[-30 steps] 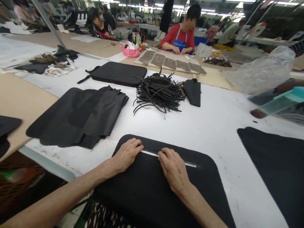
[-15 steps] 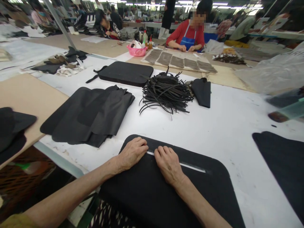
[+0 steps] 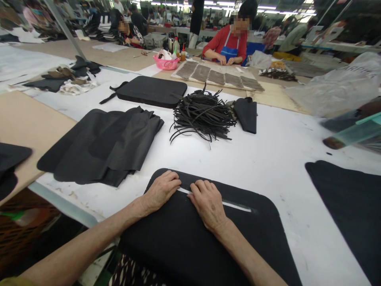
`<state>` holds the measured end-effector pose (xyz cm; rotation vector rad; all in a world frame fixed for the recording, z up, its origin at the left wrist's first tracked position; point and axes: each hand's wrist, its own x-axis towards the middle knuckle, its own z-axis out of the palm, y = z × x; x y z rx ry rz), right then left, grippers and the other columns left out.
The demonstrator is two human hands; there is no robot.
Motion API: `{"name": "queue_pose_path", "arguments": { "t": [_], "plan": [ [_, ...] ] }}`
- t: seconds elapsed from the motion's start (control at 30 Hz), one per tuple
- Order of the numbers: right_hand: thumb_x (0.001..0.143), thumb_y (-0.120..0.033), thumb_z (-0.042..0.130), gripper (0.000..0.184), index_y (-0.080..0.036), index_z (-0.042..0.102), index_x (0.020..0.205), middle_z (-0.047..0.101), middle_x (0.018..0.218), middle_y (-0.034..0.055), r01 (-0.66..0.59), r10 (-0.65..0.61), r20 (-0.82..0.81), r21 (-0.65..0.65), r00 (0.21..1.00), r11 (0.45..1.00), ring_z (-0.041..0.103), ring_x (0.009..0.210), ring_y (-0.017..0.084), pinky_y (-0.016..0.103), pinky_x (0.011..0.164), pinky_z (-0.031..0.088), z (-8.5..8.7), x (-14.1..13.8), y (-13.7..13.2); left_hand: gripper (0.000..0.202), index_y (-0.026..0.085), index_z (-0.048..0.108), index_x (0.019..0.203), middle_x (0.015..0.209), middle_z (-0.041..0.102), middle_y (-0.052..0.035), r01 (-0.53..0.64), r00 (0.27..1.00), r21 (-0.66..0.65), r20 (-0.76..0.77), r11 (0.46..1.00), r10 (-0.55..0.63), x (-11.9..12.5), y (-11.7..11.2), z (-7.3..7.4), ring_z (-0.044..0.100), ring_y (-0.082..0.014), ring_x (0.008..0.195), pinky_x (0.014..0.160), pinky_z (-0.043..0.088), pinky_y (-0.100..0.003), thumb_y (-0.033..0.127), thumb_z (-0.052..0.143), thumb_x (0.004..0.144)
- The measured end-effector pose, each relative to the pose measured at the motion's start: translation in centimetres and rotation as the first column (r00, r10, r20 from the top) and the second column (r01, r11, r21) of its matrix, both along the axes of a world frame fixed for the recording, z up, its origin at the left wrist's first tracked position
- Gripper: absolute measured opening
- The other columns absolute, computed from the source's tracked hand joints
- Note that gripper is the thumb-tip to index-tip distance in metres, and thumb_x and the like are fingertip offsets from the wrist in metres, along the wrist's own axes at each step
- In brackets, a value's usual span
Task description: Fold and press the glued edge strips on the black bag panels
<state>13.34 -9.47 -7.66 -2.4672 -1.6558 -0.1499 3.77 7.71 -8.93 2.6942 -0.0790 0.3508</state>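
Head view: a black panel (image 3: 166, 238) lies in front of the person, its far edge on the white tabletop (image 3: 262, 151), its near part seeming to overhang toward the lap.
White line: a narrow white line (image 3: 236, 206) crosses the panel's far part, between the hands and out past the right one; strip or slot, I cannot tell.
Uneven pressure: if one hand bears harder than the other, the panel could likely pucker or the line bend.
Overhang: the unsupported near part could drag the panel toward the lap if both hands lift together.
Left fingers: the left hand (image 3: 162, 190) has its fingers bent and close together, tips touching the panel at the line's left end; whether they pinch anything is hidden.
Right fingers: the right hand (image 3: 210, 204) rests across the line, fingers curled and narrowly spaced, thumb near the white; its grip, too, I cannot tell.
Black strips: a loose heap (image 3: 204, 115) lies beyond the panel, well apart from both hands.
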Motion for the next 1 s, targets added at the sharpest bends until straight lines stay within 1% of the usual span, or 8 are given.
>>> {"name": "queue_pose_path", "arguments": {
  "t": [0.1,0.17,0.23,0.43,0.57,0.7,0.83,1.0],
  "plan": [
    [0.088,-0.017,0.046,0.012,-0.017,0.057,0.093,0.054,0.086,0.0059,-0.009,0.011,0.081,-0.024,0.997,1.000,0.044,0.077,0.020,0.034,0.068,0.033,-0.3,0.0,-0.5,0.018,0.018,0.060,0.087,0.088,0.056,-0.0049,-0.009,1.000,0.007,-0.001,1.000,0.009,0.0,0.1,-0.1,0.048,-0.0174,0.084,0.075,0.043,-0.030,0.018,0.042,0.089],
    [0.086,-0.011,0.045,0.016,-0.016,0.057,0.096,0.054,0.086,0.0065,-0.010,0.015,0.122,-0.040,0.992,0.999,0.043,0.076,0.020,0.034,0.067,0.033,-0.4,0.3,-1.5,0.017,0.019,0.060,0.088,0.088,0.056,-0.0046,-0.010,1.000,0.025,0.003,1.000,0.010,0.0,0.2,-0.2,0.048,-0.0175,0.084,0.076,0.042,-0.031,0.020,0.043,0.089],
    [0.086,-0.009,0.044,0.019,-0.015,0.058,0.099,0.055,0.089,0.0071,0.011,-0.005,0.136,-0.048,0.991,0.999,0.043,0.076,0.020,0.033,0.067,0.033,-0.5,0.8,-3.0,0.017,0.019,0.060,0.089,0.089,0.056,-0.0046,0.001,1.000,0.034,0.005,0.999,-0.001,0.0,0.3,-0.3,0.048,-0.0176,0.084,0.076,0.042,-0.032,0.020,0.043,0.090],
    [0.089,-0.013,0.043,0.018,-0.016,0.059,0.096,0.056,0.090,0.0055,0.203,-0.203,0.008,0.003,0.979,0.979,0.045,0.080,0.018,0.031,0.072,0.035,-0.6,2.1,-7.8,0.017,0.018,0.058,0.091,0.092,0.056,-0.0049,0.029,0.999,0.007,0.032,1.000,-0.030,0.0,0.6,-0.9,0.049,-0.0175,0.086,0.079,0.041,-0.033,0.019,0.042,0.090],
    [0.090,-0.015,0.043,0.016,-0.017,0.059,0.092,0.055,0.088,0.0043,0.259,-0.256,-0.068,0.027,0.964,0.966,0.046,0.081,0.017,0.030,0.073,0.036,-0.9,3.1,-9.6,0.017,0.019,0.057,0.089,0.091,0.056,-0.0041,0.027,0.999,-0.020,0.035,0.999,-0.026,0.2,0.7,-0.9,0.050,-0.0172,0.086,0.078,0.042,-0.032,0.021,0.041,0.090],
    [0.091,-0.019,0.042,0.016,-0.018,0.058,0.088,0.055,0.087,0.0035,0.273,-0.264,-0.133,0.055,0.955,0.960,0.047,0.081,0.017,0.029,0.074,0.037,-1.1,3.9,-10.2,0.018,0.019,0.057,0.085,0.089,0.055,-0.0036,0.003,1.000,-0.055,-0.011,0.998,-0.004,0.4,0.6,-0.6,0.050,-0.0171,0.085,0.078,0.042,-0.033,0.024,0.040,0.090],
    [0.091,-0.020,0.044,0.015,-0.019,0.057,0.083,0.055,0.084,0.0024,0.304,-0.291,-0.183,0.050,0.939,0.951,0.047,0.080,0.017,0.030,0.074,0.036,-0.7,4.1,-10.0,0.018,0.020,0.056,0.081,0.089,0.055,-0.0033,-0.032,0.999,-0.064,-0.032,0.997,0.030,0.5,0.4,-0.1,0.050,-0.0179,0.085,0.078,0.042,-0.034,0.026,0.041,0.090],
    [0.089,-0.020,0.046,0.015,-0.020,0.056,0.078,0.055,0.079,0.0016,0.378,-0.374,-0.154,-0.003,0.915,0.926,0.046,0.076,0.018,0.032,0.070,0.033,-0.1,4.0,-9.5,0.019,0.019,0.055,0.077,0.086,0.054,-0.0031,-0.110,0.992,-0.061,-0.069,0.992,0.106,0.6,-0.5,0.8,0.049,-0.0189,0.082,0.076,0.042,-0.036,0.025,0.041,0.089]
  ]
}}
